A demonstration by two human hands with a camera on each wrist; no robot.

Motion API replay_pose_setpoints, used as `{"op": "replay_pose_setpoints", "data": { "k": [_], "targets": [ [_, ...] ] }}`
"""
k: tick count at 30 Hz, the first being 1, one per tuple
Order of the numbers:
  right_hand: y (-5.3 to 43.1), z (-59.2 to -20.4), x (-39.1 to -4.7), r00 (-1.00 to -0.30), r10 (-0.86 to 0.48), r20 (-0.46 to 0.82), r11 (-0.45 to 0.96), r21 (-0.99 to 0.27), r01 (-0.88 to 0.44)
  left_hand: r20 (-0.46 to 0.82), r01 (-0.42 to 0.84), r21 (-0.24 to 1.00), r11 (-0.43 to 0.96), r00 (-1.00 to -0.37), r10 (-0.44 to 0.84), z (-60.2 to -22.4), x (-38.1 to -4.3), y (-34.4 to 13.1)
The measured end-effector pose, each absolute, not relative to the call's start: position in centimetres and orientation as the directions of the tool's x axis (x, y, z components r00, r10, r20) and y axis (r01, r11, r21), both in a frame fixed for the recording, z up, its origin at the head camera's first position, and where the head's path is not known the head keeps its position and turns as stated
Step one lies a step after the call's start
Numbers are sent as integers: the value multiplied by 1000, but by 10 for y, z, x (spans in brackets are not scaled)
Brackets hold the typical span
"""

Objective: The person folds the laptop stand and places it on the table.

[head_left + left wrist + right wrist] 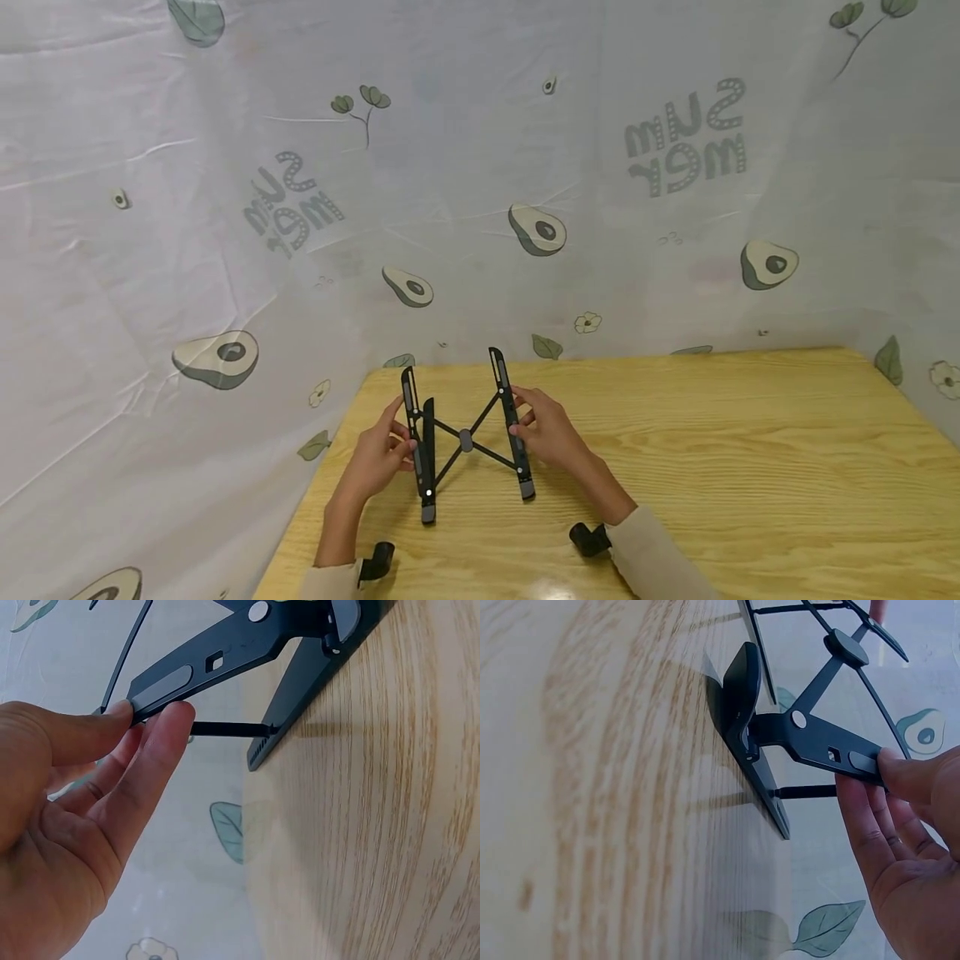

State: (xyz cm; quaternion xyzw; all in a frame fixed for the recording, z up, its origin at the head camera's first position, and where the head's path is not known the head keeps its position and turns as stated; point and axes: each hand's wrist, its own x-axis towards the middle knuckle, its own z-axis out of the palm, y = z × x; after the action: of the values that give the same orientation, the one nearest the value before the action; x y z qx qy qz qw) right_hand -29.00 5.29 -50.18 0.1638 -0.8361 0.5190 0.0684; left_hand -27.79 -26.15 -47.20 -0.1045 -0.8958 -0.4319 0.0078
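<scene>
A black folding laptop stand [466,440] stands on the table, its X-shaped crossbars spread between two long side arms. My left hand [377,456] pinches the left side arm between thumb and fingers. On the other side, my right hand [553,431] holds the right side arm the same way. In the left wrist view, the thumb and fingertips grip the upper arm [202,664] near its grey pad, above a lower base bar. The right wrist view shows the matching arm [817,746] pinched near its pad, with a raised front lip at its near end.
The wood-grain table [712,467] extends to the right of the stand. A pale cloth [450,167] printed with avocados and leaves hangs behind and to the left. Black wrist cameras [588,540] sit at both sleeves.
</scene>
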Motion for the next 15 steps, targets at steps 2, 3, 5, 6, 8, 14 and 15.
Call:
{"op": "replay_pose_setpoints", "data": {
  "k": [2,3,5,6,8,14,15],
  "targets": [
    [53,-502,-291,-938,-196,287,403,-848,-344,107,192,776,601,-979,174,-473,-278,-261],
    [53,-503,-291,-938,-194,287,401,-849,-343,109,192,778,598,-979,172,-473,-278,-261],
    [53,-503,-292,-939,-192,285,398,-852,-340,113,192,784,590,-979,168,-474,-279,-261],
    [53,-503,-292,-937,-193,290,398,-850,-345,110,186,789,585,-980,163,-473,-279,-260],
    [52,-503,-292,-939,-188,289,399,-851,-342,108,179,797,577,-982,156,-474,-279,-260],
    [49,-503,-289,-947,-151,284,398,-859,-321,122,186,793,580,-981,147,-476,-279,-258],
    [49,-503,-289,-947,-146,285,399,-859,-320,125,187,792,581,-982,145,-476,-279,-258]
  ]
}}
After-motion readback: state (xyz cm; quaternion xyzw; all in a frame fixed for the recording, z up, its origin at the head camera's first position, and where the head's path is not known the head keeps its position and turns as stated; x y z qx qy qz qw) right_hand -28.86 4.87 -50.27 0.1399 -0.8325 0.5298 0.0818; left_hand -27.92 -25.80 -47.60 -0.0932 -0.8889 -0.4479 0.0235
